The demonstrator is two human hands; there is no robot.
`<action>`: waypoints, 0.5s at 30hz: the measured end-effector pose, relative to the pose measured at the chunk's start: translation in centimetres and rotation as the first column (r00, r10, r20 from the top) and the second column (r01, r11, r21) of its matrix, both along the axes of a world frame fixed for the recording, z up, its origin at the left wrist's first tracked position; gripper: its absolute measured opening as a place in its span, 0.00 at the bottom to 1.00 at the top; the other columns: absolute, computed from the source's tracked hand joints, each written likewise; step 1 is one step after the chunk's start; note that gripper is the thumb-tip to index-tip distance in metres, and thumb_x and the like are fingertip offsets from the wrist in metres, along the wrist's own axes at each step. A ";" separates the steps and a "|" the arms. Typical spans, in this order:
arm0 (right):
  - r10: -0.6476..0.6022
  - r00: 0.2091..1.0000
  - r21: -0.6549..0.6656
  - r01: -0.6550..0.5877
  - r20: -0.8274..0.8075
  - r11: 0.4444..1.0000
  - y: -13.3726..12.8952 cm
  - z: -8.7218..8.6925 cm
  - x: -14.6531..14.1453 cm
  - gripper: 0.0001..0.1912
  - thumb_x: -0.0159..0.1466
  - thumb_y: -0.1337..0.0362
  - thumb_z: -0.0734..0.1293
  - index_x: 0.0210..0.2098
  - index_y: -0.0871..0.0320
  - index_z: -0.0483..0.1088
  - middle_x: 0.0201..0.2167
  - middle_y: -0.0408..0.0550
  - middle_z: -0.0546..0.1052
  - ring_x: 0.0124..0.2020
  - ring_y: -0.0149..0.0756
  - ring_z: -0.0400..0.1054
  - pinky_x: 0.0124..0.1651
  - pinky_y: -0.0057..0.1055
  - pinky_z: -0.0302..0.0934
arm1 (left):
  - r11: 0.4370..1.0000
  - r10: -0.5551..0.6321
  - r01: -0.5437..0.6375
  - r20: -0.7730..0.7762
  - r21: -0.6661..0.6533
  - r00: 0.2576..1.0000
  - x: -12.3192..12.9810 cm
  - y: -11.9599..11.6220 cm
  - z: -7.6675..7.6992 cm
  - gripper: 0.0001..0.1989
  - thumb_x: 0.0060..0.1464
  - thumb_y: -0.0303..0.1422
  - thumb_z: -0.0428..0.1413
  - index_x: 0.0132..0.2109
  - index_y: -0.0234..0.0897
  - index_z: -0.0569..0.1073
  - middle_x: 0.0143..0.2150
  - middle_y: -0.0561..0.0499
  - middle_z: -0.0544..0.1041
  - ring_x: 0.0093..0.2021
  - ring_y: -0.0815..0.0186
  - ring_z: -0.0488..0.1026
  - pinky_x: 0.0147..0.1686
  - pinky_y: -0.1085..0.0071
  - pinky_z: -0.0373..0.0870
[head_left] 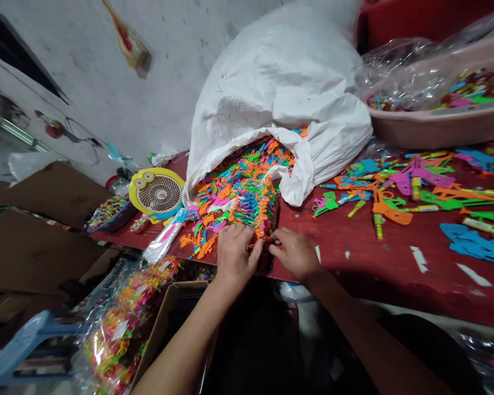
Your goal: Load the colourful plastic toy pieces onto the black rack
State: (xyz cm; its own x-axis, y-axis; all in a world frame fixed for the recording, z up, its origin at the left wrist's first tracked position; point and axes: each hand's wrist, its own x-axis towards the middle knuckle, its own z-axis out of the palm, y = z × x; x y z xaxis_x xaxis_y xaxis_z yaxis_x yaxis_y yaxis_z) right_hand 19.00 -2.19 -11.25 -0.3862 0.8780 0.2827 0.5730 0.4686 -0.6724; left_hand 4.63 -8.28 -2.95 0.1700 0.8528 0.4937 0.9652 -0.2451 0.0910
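At the table's front edge, my left hand (237,255) is closed, thumb and fingers pinched on a small orange plastic toy piece (260,234). From the other side, my right hand (294,252) pinches at the same orange piece; its fingertips partly cover it. Just beyond my hands lies a heap of small colourful plastic toy parts (247,192) in orange, blue, green and pink. They spill from the mouth of a big white sack (271,82). A few loose orange parts (206,244) lie left of my left hand.
On the red table (395,274), flat plastic toys (395,206) with small tubes lie to the right, below a pink basin (436,129). A yellow fan (158,192) stands left. Below are bagged toys (115,340), a cardboard box (168,312) and a blue stool (33,340).
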 end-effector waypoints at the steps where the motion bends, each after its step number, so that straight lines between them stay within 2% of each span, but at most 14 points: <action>1: -0.013 0.998 0.023 0.012 0.056 1.000 -0.1 0.3 -0.2 0.05 0.63 0.64 0.64 0.36 0.55 0.73 0.36 0.46 0.77 0.33 0.36 0.70 0.31 0.29 0.51 | 1.000 0.005 -0.005 0.005 0.013 1.000 0.0 0.1 0.0 0.06 0.61 0.35 0.54 0.37 0.38 0.73 0.33 0.50 0.73 0.37 0.62 0.69 0.41 0.64 0.60; 6: -0.032 0.973 0.072 0.016 0.228 0.997 -0.3 1.1 -1.0 0.06 0.66 0.67 0.61 0.37 0.57 0.71 0.37 0.49 0.77 0.34 0.38 0.71 0.31 0.32 0.49 | 0.998 0.061 -0.061 -0.011 0.020 0.998 0.1 0.9 0.0 0.07 0.60 0.35 0.54 0.36 0.38 0.74 0.35 0.48 0.73 0.38 0.61 0.67 0.39 0.64 0.59; 12: -0.087 0.967 0.021 0.084 0.239 0.996 -0.4 1.4 -2.0 0.08 0.68 0.68 0.59 0.40 0.57 0.70 0.38 0.52 0.77 0.36 0.39 0.73 0.31 0.32 0.50 | 0.994 0.104 -0.104 0.006 -0.023 0.995 0.4 1.4 0.1 0.06 0.59 0.34 0.55 0.35 0.38 0.73 0.34 0.48 0.72 0.38 0.60 0.67 0.40 0.64 0.59; 15: -0.075 0.966 -0.008 0.079 0.249 0.997 -0.3 1.7 -2.2 0.07 0.68 0.68 0.59 0.41 0.57 0.69 0.39 0.53 0.78 0.37 0.40 0.73 0.30 0.32 0.50 | 0.994 0.108 -0.107 0.025 -0.031 0.994 0.2 1.5 -0.1 0.06 0.59 0.34 0.56 0.35 0.38 0.73 0.34 0.49 0.72 0.37 0.61 0.67 0.40 0.65 0.59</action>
